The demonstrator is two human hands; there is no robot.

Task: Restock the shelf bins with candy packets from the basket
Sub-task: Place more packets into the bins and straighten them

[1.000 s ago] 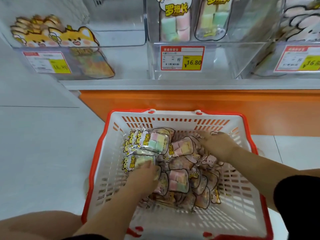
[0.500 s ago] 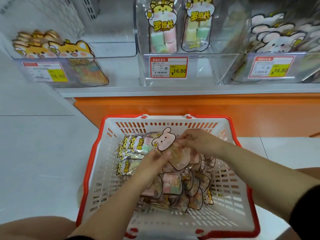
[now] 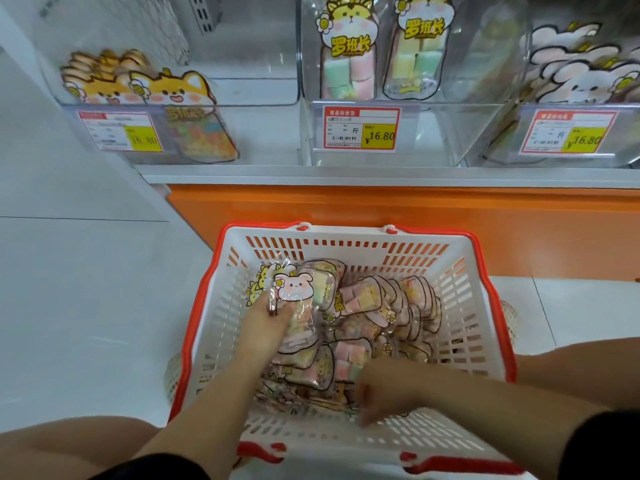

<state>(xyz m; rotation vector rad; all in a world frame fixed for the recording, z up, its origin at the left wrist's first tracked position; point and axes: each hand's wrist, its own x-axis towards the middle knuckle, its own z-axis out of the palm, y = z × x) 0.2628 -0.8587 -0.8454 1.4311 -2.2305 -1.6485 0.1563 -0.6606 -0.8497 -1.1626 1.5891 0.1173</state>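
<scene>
A single head-worn camera is looking forward and steeply down, hovering close above the basket (image 3: pixel 346 233), with the shelf bins (image 3: pixel 433 140) sitting farther ahead.

White basket (image 3: pixel 346 252), red rim, on floor: heap of clear candy packets (image 3: pixel 377 306), pastel cubes inside. Bear-topped packet (image 3: pixel 294 287) pinched by left hand (image 3: pixel 266 323) at heap's left. Clear shelf bins (image 3: pixel 433 133) above; middle holds two upright

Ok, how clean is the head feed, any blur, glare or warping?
Head view: the right hand is motion-blurred, so its grip is unreadable; the left hand and the bear packet it pinches are sharp; the leftmost price tag is hazy; the right bin leans from wide-angle distortion.
</scene>
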